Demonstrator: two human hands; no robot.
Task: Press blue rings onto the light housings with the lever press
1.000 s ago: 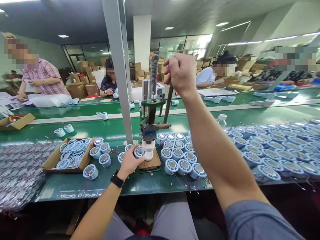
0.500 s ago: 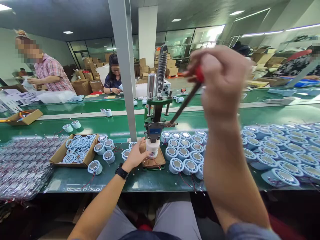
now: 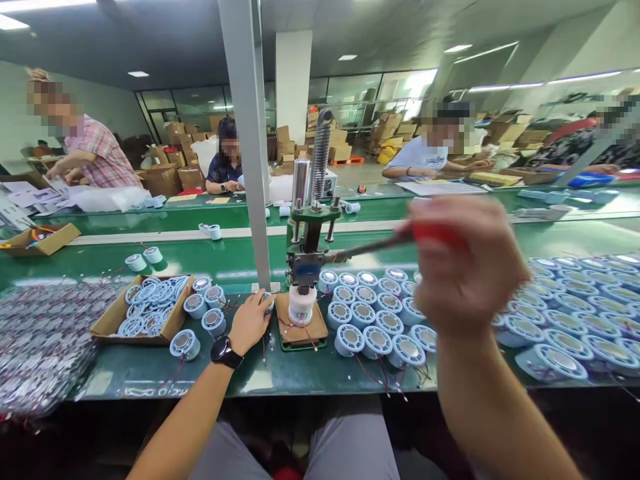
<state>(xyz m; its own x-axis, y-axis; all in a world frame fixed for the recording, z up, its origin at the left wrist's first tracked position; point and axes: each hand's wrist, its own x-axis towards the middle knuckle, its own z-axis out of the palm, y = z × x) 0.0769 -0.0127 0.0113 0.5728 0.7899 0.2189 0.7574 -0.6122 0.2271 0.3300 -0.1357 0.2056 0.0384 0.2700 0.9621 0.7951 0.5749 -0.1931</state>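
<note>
A green hand press (image 3: 307,267) stands on the bench in front of me, its ram down on a white round fixture (image 3: 302,305) with thin wires at its foot. My right hand (image 3: 465,260), blurred, is wrapped round the red grip of the press lever (image 3: 373,249), which lies nearly level. Left of the press base (image 3: 285,337), my left hand (image 3: 253,320) has its fingers spread over a light-blue part that it mostly covers. Whether it grips that part is hidden, but no hold is visible.
A cardboard box (image 3: 95,330) of light-blue rings sits left, with round motors (image 3: 185,345) beside it. Rows of motors (image 3: 377,341) fill the right. A grey post (image 3: 250,133) rises behind my left hand. People work across the belt.
My right hand has swung the lever down from its raised slant. My left hand has left the white fixture and moved left to the blue part. Another person has come into view.
</note>
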